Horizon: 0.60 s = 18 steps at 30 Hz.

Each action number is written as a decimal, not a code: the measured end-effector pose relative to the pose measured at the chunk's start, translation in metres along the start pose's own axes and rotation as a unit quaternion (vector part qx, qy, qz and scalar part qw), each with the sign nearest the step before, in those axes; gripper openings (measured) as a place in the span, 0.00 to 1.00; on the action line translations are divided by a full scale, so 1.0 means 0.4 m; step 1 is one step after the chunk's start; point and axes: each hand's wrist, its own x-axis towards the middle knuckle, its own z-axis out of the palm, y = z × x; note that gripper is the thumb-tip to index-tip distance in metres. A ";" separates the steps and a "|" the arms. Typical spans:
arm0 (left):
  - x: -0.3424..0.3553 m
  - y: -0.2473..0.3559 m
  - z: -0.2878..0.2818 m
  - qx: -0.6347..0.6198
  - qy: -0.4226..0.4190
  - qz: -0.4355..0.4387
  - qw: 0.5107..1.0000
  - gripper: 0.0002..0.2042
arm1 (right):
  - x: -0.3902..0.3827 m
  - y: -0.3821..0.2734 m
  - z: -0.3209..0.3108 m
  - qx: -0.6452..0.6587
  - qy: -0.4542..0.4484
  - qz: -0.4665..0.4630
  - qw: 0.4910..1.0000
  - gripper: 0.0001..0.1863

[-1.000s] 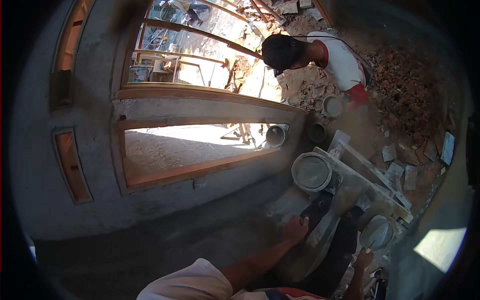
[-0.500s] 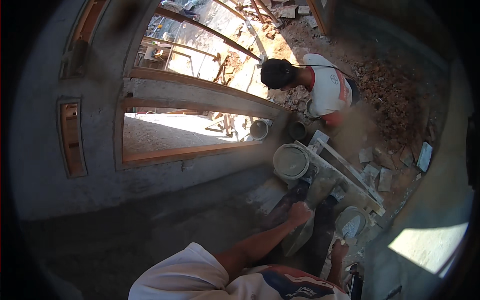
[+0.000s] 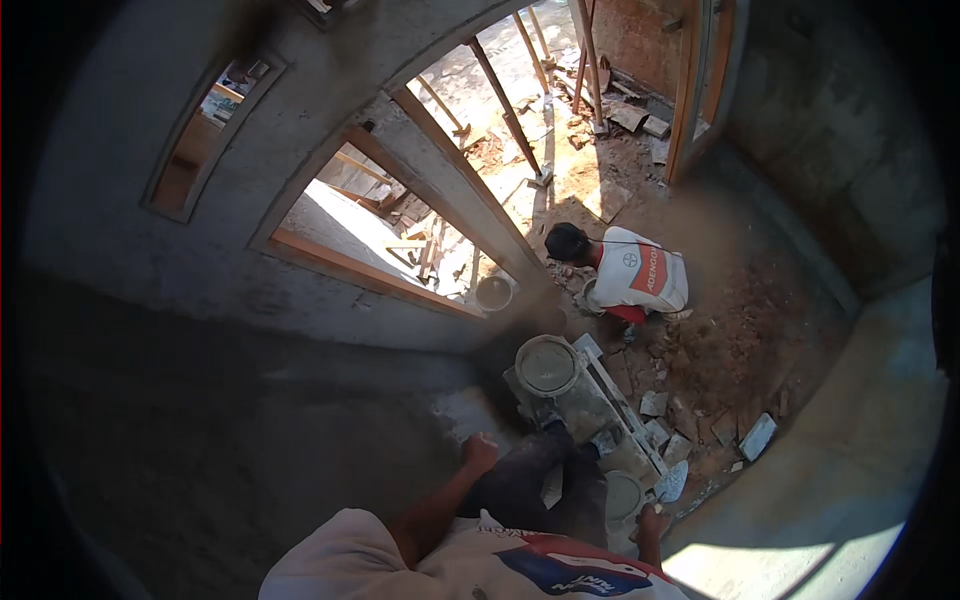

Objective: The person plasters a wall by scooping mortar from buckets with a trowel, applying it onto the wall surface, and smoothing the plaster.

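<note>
My left hand is curled closed beside my dark-trousered leg; whatever may be inside it is hidden. My right hand grips a trowel, its pale blade angled up just right of a bucket of grey mix. A second bucket of grey mix stands beyond my feet on a mortar-smeared wooden platform. My legs extend over this platform, with a pale flat surface partly showing between them.
A co-worker crouches on the rubble-strewn floor by another bucket. A concrete wall with timber-framed openings rises at left, a bucket showing through one. Timber props stand beyond; broken tiles lie at right.
The view has tilted up, showing more wall and doorway. My left hand has moved away from between my legs. The trowel blade has moved from over the bucket to beside its rim.
</note>
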 end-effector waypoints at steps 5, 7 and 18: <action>-0.177 -0.130 0.212 -0.623 0.216 -0.202 0.724 0.10 | -0.050 -0.130 0.009 0.002 -0.023 0.033 0.999 0.15; -0.223 -0.155 0.193 -0.630 0.115 -0.199 0.742 0.11 | -0.086 -0.171 0.020 0.056 -0.033 -0.018 0.998 0.15; -0.484 0.103 0.250 -0.270 -0.019 -0.234 0.934 0.12 | 0.000 -0.467 0.180 -0.331 -0.118 -0.266 0.898 0.18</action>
